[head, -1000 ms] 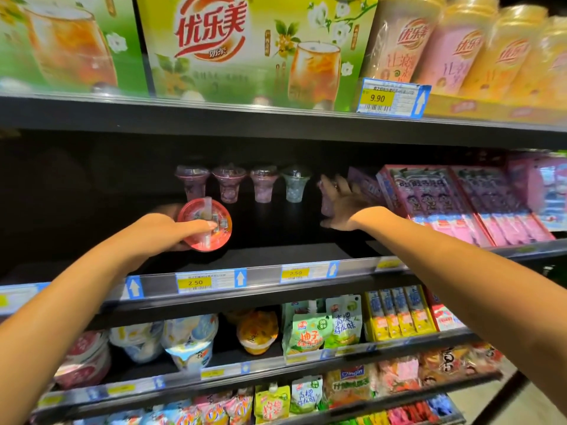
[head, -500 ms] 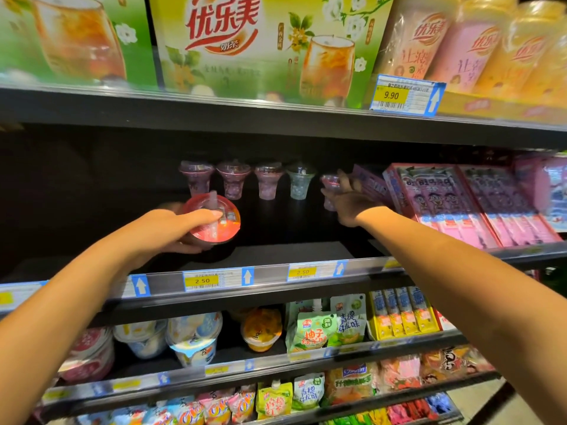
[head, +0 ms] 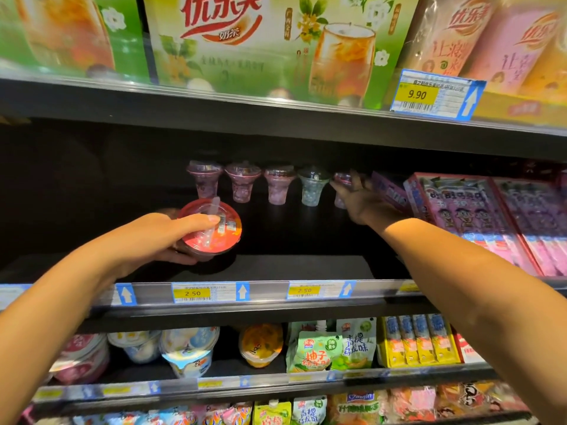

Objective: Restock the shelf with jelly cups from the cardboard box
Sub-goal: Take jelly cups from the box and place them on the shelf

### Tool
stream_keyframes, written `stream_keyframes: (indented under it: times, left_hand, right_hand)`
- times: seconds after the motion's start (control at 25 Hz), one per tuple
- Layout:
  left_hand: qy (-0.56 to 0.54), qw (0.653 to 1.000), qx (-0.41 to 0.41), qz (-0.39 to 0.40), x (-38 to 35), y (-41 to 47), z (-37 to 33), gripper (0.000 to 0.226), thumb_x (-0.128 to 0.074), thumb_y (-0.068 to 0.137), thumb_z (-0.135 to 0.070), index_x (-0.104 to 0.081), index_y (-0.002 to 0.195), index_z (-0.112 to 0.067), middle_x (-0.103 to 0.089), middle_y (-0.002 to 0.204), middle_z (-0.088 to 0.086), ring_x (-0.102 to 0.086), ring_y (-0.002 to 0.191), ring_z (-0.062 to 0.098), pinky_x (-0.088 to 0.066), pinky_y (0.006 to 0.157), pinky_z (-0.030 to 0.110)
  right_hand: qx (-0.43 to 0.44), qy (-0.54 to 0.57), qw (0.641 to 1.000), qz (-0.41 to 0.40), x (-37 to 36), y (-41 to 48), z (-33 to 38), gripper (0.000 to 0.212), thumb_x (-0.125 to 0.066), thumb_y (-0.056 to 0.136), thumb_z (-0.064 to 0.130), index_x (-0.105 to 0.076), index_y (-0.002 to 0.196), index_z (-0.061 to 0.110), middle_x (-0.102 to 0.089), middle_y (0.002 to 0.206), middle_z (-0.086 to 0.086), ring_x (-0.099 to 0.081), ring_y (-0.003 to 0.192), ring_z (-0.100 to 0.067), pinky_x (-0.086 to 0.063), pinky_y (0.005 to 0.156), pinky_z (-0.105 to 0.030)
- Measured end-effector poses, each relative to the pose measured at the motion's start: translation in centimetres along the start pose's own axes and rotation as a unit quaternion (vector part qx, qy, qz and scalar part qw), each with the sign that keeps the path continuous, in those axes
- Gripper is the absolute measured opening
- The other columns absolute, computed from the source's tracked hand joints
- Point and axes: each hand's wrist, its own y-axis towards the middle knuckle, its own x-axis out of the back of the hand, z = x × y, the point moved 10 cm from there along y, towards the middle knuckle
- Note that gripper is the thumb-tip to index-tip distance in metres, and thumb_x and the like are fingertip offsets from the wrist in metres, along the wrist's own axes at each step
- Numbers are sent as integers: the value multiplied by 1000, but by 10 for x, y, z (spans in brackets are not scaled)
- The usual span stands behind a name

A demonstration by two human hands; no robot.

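One red jelly cup (head: pixel 214 237) is held by the left hand (head: pixel 147 240); I cannot tell the grip of the right hand (head: pixel 362 204).

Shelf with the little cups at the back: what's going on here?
A person is stocking the middle shelf with jelly cups. The left hand holds a red-lidded cup near the shelf's front, tilted so its lid faces the camera. The right hand reaches to the back, at the fifth cup of a row, beside the pink boxes; whether it grips that cup is hard to tell. Four other cups stand upright in the row.
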Motion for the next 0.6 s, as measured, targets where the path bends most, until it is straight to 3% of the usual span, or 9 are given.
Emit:
stream_keyframes:
  times: [0.16, 0.28, 0.44, 0.6]
  left_hand:
    - [-2, 1000, -5, -8, 1, -1, 1, 70, -82, 70, -52, -65, 122, -9, -78, 102, 12, -76, 98, 23, -55, 97, 44]
    - [-2, 1000, -9, -4, 0, 1, 1, 79, -88, 58, -60, -69, 115, -10, -79, 101, 11, -76, 97, 22, -55, 95, 42]
    - [-9, 1000, -14, -16, 1, 2, 1, 69, -82, 64, -56, -70, 114, -9, -79, 97, 10, -77, 93, 20, -56, 92, 41]
    - [4, 1000, -15, -10, 4, 3, 5, 105, -90, 28, -75, -71, 112, -14, -79, 100, 8, -76, 96, 19, -56, 93, 40]
  right_hand:
    - [24, -42, 996, -70, 2, 11, 0, 66, -52, 100, 31, -19, 157, 38, -5, 163, -17, -19, 146, -46, -31, 115, -55]
    - [33, -56, 994, -90, 3, 13, 3, 69, -57, 95, 28, -21, 153, 30, -20, 155, -21, -32, 138, -46, -44, 106, -52]
    - [-7, -16, 992, -124, 8, 14, -6, 68, -56, 95, 28, -20, 152, 14, -36, 145, -25, -45, 129, -44, -47, 102, -49]
    - [-23, 6, 990, -139, 10, 19, -7, 67, -52, 97, 21, -21, 154, 8, -39, 144, -23, -49, 126, -43, -47, 98, -48]
